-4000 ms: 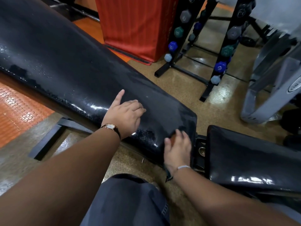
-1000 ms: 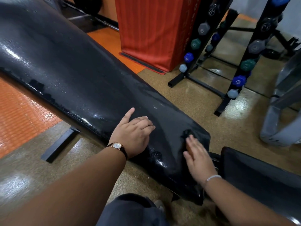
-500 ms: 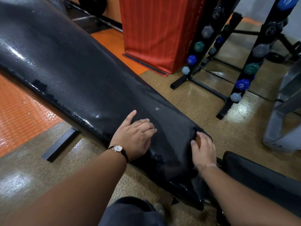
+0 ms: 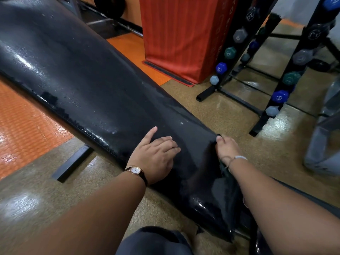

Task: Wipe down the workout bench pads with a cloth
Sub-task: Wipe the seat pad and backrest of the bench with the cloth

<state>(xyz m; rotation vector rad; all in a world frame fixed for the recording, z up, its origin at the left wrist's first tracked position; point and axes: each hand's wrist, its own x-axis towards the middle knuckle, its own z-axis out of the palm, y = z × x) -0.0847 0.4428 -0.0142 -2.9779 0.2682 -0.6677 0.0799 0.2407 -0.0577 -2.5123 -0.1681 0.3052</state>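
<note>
Left hand rests on pad, grasping nothing. Right hand clutches cloth, mostly hidden, at pad's far edge. Lower end looks wiped; droplets upslope suggest most length outstanding.

Dim light, glare on bench pad, warped edges

- Gym, weights area.
- Long black vinyl bench pad on a dark steel frame, surface wet and shiny.
- Two black angled dumbbell racks behind it, holding small hex dumbbells in grey, green, blue and pale blue, numbers on the ends.
- Orange studded rubber matting next to a speckled tan floor.
- Red padded block standing on the floor.
- Grey machine frame at the right edge.
</note>
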